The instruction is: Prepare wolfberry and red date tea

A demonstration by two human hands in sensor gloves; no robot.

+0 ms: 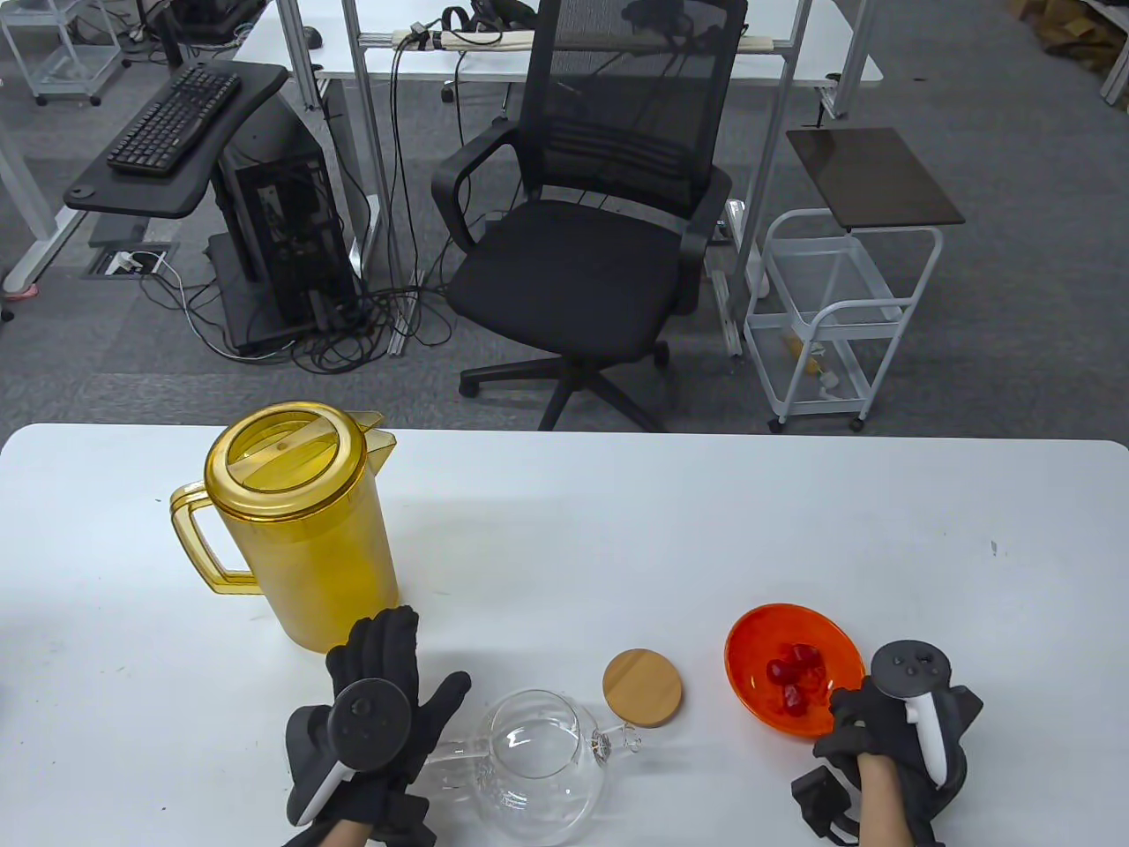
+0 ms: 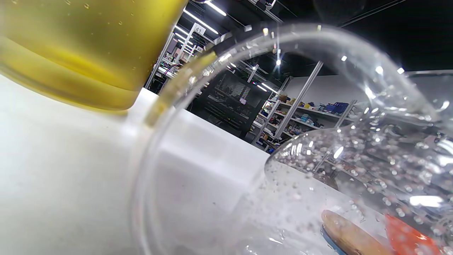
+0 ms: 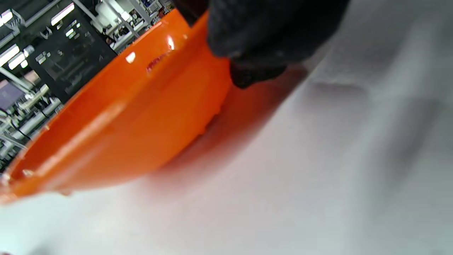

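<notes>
A clear glass teapot (image 1: 538, 759) stands open at the table's near edge, its round wooden lid (image 1: 643, 687) lying just right of it. My left hand (image 1: 397, 688) lies open with fingers spread, left of the teapot by its handle. The left wrist view shows the glass (image 2: 354, 159) very close. An orange bowl (image 1: 776, 635) holds a few red pieces (image 1: 794, 675). My right hand (image 1: 851, 715) grips the bowl's near rim. In the right wrist view its fingers (image 3: 262, 32) close over the rim of the bowl (image 3: 124, 134).
A tall yellow lidded pitcher (image 1: 304, 529) stands at the left, just beyond my left hand, and fills the top left of the left wrist view (image 2: 88, 46). The white table (image 1: 706, 529) stretches behind. An office chair and a cart stand beyond its far edge.
</notes>
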